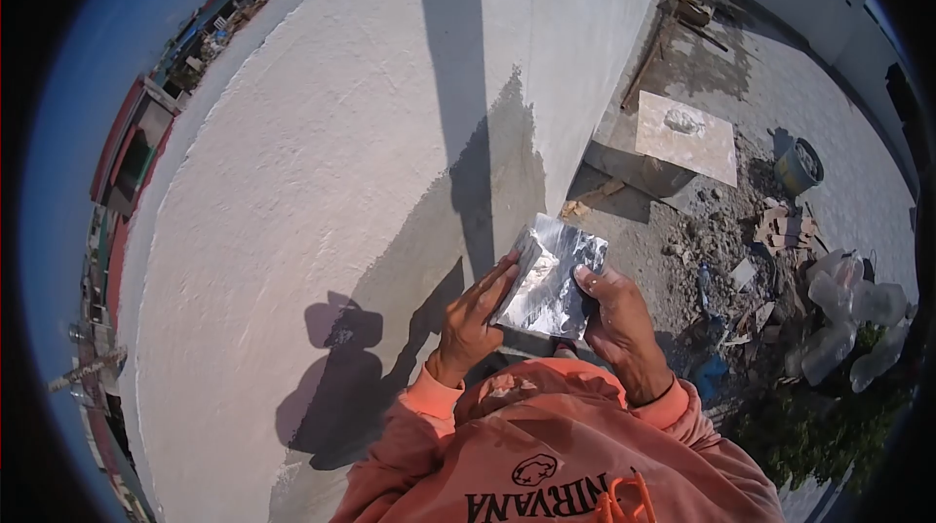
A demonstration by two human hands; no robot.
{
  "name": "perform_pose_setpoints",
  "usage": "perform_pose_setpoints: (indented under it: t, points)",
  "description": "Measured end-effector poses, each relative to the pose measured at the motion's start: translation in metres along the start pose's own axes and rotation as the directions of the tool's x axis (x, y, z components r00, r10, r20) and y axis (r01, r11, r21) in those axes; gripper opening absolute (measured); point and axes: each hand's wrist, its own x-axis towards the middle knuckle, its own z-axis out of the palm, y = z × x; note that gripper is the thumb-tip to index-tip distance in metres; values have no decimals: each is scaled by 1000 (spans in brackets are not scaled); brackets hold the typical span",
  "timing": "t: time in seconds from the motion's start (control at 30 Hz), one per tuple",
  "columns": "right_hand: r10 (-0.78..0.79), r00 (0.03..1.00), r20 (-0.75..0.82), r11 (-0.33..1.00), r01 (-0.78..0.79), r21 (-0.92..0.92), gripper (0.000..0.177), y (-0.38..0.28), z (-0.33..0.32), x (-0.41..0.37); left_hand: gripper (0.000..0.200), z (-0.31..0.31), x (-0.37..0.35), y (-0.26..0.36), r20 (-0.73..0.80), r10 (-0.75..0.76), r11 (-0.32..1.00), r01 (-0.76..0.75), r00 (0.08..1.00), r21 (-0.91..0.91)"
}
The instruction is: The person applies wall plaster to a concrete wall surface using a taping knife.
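Close in front of my body, my right hand (621, 320) grips a shiny flat metal putty plate (570, 274), thumb pressed on its upper face and fingers behind. White paste is smeared over the plate's face. My left hand (475, 320) is closed at the left side on a second metal plate (514, 281), which meets the first one at an angle; much of it is hidden. To the left of my hands rises a wall (283, 162) with a pale coat and a darker grey patch (429, 226) low down.
Right of the wall, a square board (707, 138) with a heap of paste rests on a block. Beyond it stands a bucket (799, 167). Rubble (707, 231), torn cardboard (785, 229) and clear plastic containers (858, 299) litter the ground. Shadows fall across the wall.
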Motion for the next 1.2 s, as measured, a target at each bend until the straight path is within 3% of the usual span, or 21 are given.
perform_pose_setpoints:
  t: [0.73, 0.87, 0.93, 0.97, 1.0, 1.03, 1.07, 1.13, 1.2]
  points:
    - [36, 999, -23, 998, -35, 56, 24, -1, -12, 20, 77, 1, -27, -28, 82, -120, 988, 110, 989, 112]
    - [13, 996, -89, 994, -4, 107, 24, -17, -18, 50, 64, 3, -56, -37, 118, -281, 945, 254, 952, 208]
    - [-108, 993, -50, 991, 111, 73, 23, -33, -16, 78, 58, 5, -71, -32, 118, -393, 914, 373, 912, 161]
    - [-185, 983, -14, 982, 185, 39, 23, -38, -22, 100, 45, 5, -71, -24, 86, -438, 896, 427, 895, 124]
    - [-263, 964, -34, 963, 260, -73, 25, -45, -25, 123, 37, 5, -75, -22, 81, -510, 859, 501, 856, 105]
    - [-340, 939, -45, 927, 327, -186, 26, -52, -28, 145, 30, 4, -81, -20, 76, -578, 816, 572, 812, 85]
    - [-553, 821, 143, 605, 513, -609, 26, -61, -38, 163, 27, 3, -87, -18, 73, -642, 766, 639, 763, 65]
    - [-649, 702, 294, 326, 605, -726, 24, -72, -44, 213, 26, 6, -117, -30, 78, -699, 715, 697, 711, 46]
    - [-623, 779, 72, 709, 601, -368, 23, -78, -34, 263, 25, 6, -125, -34, 41, -712, 701, 713, 701, -11]
